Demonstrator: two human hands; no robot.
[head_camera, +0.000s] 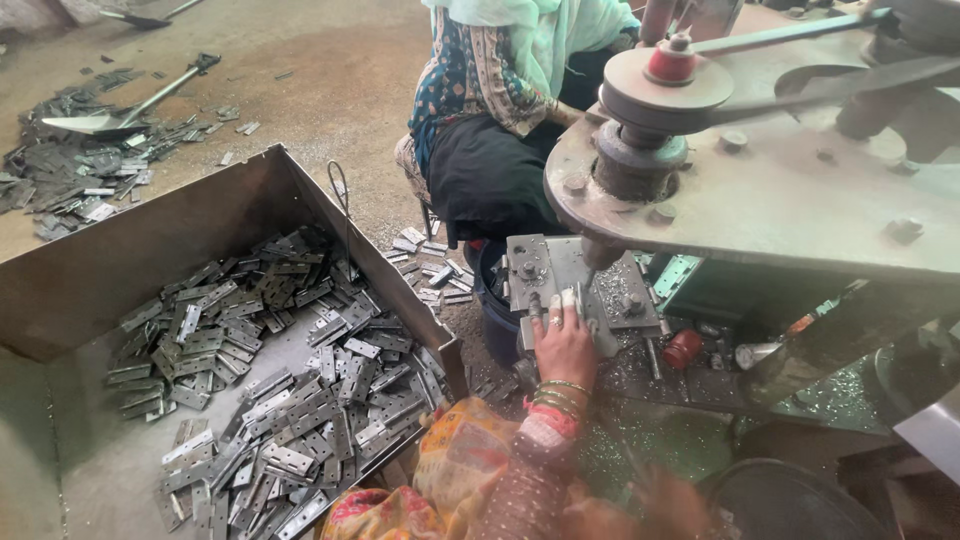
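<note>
Pressing left hand (563, 342) on gritty steel jig (575, 285).

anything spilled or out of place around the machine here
Yes: metal hinge plates lie scattered on the floor beside the metal bin rather than inside it, and metal shavings litter the machine table near the hand.
</note>
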